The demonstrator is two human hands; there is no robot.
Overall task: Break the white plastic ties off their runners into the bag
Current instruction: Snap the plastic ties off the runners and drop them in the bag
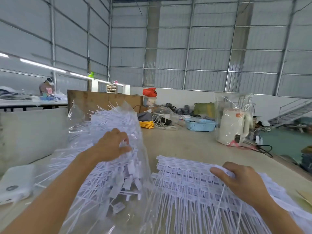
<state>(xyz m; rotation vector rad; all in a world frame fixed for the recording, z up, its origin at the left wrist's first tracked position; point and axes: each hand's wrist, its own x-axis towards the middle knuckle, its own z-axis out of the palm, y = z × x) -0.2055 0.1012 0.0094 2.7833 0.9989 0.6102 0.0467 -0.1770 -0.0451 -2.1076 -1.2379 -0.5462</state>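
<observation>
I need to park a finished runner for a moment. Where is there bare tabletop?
The widest bare patch of table lies beyond the stacked ties, bordered by the clear bag on the left, the blue basket behind and the wrapped kettle on the right. Near the hands it is crowded: bag and ties cover everything.

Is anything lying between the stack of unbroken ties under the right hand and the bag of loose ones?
Nothing visible does. The stack of ties under the right hand lies directly beside the clear bag, where the left hand is. Only a narrow strip of bare table separates them.
</observation>
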